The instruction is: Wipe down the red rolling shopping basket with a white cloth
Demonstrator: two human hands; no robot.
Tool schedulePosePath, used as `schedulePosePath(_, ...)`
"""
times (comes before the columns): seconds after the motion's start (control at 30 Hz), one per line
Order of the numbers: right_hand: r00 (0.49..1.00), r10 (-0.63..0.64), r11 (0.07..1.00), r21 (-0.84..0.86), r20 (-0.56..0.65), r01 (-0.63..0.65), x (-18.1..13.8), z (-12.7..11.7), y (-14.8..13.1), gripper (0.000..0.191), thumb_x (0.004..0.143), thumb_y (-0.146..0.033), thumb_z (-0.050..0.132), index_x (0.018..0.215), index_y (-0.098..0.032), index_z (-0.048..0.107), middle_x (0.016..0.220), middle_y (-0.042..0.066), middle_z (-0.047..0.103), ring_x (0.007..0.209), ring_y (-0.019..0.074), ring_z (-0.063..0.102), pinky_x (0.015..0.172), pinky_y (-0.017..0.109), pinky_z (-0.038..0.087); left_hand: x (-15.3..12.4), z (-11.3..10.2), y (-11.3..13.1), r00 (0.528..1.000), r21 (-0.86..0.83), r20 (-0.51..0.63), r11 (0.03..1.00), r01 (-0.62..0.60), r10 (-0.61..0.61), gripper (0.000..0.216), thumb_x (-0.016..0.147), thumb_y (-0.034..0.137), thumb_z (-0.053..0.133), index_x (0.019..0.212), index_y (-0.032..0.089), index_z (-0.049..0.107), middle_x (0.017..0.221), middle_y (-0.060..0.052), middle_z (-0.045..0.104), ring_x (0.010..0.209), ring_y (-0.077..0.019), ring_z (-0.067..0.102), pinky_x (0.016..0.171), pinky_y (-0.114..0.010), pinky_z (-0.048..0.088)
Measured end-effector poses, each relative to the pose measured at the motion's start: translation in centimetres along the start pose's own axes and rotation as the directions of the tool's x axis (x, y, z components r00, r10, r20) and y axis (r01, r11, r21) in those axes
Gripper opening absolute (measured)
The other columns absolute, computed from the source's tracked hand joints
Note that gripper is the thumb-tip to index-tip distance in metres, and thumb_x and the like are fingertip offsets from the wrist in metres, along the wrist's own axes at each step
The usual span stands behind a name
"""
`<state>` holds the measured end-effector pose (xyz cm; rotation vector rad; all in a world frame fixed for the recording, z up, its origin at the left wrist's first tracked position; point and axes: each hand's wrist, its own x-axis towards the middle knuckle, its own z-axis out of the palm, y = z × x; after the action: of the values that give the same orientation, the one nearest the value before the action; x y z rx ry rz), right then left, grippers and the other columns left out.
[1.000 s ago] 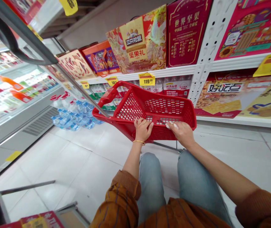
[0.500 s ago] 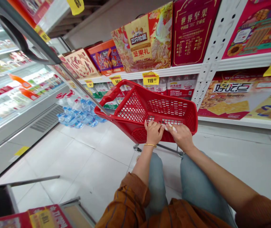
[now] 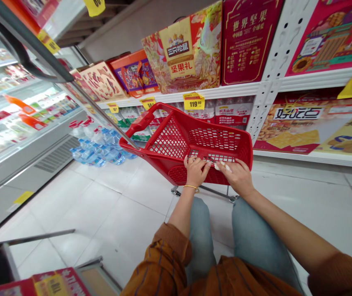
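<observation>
A red plastic shopping basket (image 3: 176,142) on small wheels stands on the tiled floor in front of me, and nothing shows inside it. My left hand (image 3: 196,171), a gold bangle at its wrist, curls over the basket's near rim. Close beside it my right hand (image 3: 236,176) grips the same rim, fingers bent over the edge. The basket's red handle (image 3: 140,122) sticks up at its far left end. My knees in blue jeans are just below the hands.
White shelves (image 3: 268,84) ahead carry big red gift boxes and yellow price tags (image 3: 193,100). Packs of bottled water (image 3: 97,150) lie on the floor at the left. A chilled display case (image 3: 15,135) runs along the left. A red box (image 3: 55,283) sits at bottom left.
My left hand slid right along the rim and now rests next to my right hand. The basket has shifted slightly in view.
</observation>
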<state>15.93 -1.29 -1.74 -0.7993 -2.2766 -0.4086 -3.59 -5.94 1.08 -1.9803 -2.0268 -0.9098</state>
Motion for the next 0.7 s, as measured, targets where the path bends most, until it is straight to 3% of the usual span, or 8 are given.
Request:
schedulePosePath(0.17,1.0,-0.007,0.999,-0.042,-0.007,0.007,-0.9,-0.6,1.0,0.035,0.093,-0.018,0.051,0.125,-0.026,0.06,0.097,0.005,0.068,0.085,0.016,0.053,0.098,0.034,0.035,0.0,-0.1,-0.2,1.0,0.0,-0.016,1.0,-0.009,0.009,0.026,0.092,0.043,0.053,0.079,0.027,0.069,0.081,0.002,0.069,0.104,-0.0206,0.053,0.114,-0.046,0.014)
schedulePosePath(0.37,0.999,0.026,0.996,-0.086,0.022,-0.024,-1.8,-0.8,1.2,0.034,0.093,-0.017,0.048,0.125,-0.025,0.059,0.091,0.005,0.066,0.074,0.0154,0.05,0.069,0.028,0.034,-0.1,-0.3,-0.4,1.0,-0.008,-0.016,1.0,-0.007,0.007,0.025,0.092,0.041,0.054,0.079,0.027,0.069,0.081,0.002,0.069,0.106,-0.0203,0.053,0.114,-0.047,0.014)
schedulePosePath(0.7,0.99,0.121,0.987,-0.114,0.068,-0.112,-1.0,-2.0,-2.5,0.031,0.094,-0.02,0.048,0.122,-0.025,0.06,0.086,0.005,0.065,0.071,0.0153,0.049,0.066,0.028,0.032,-0.3,-2.2,-1.2,0.999,0.038,0.046,0.999,-0.013,0.011,0.024,0.093,0.039,0.052,0.08,0.027,0.069,0.087,0.001,0.071,0.111,-0.022,0.053,0.116,-0.054,0.011)
